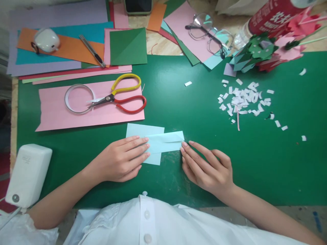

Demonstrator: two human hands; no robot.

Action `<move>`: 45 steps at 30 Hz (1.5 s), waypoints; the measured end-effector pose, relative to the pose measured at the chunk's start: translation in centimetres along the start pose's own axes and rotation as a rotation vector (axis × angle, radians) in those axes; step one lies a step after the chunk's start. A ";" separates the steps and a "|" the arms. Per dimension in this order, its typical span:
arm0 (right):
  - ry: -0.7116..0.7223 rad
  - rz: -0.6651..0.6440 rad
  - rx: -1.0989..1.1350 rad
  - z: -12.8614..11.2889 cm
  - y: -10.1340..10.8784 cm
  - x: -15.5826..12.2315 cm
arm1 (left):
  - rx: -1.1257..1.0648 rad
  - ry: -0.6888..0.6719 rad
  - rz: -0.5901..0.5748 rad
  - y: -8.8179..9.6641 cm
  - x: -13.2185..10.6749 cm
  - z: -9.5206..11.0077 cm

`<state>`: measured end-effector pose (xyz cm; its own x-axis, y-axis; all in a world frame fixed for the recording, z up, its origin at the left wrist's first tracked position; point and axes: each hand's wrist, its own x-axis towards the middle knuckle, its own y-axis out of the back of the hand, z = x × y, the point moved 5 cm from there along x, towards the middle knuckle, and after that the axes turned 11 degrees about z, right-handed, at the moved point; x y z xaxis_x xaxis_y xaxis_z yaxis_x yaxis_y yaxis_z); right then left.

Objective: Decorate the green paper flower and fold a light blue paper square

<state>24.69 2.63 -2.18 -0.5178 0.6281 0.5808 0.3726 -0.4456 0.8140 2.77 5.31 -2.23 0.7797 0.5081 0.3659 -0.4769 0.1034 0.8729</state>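
A folded strip of light-blue paper [166, 144] lies on a flatter light-blue sheet [145, 129] near the front of the table. My left hand [124, 158] rests flat over both papers at their left side, fingers stretched out and pressing down. My right hand [208, 166] is at the strip's right end, its fingertips bunched at the corner, with one or two outer fingers held apart. A narrow gap shows along the strip's fold near that end. The underside of both hands is hidden.
On pink paper [53, 109] lie scissors [108, 98] and a tape roll [66, 98]. White paper scraps [242, 98] are scattered right. A utility knife [90, 49] and coloured sheets [129, 46] lie back left; glasses [204, 32] and paper flowers [263, 51] back right. A white device [29, 173] stands left.
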 end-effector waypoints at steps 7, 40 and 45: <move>0.004 0.032 0.015 0.5 0.1 -0.3 | -0.012 -0.017 0.032 0.3 0.0 -0.2; 0.037 -0.166 0.242 2.5 -4.9 3.8 | 0.108 -0.108 0.141 0.3 -0.1 -0.1; 0.046 -0.126 0.481 2.9 -4.6 3.7 | 0.123 -0.103 0.156 0.3 0.0 -0.1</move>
<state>23.27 8.89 -3.79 -0.6116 0.6243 0.4861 0.6118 -0.0164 0.7908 2.59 5.41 -1.99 0.7409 0.4191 0.5248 -0.5467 -0.0775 0.8337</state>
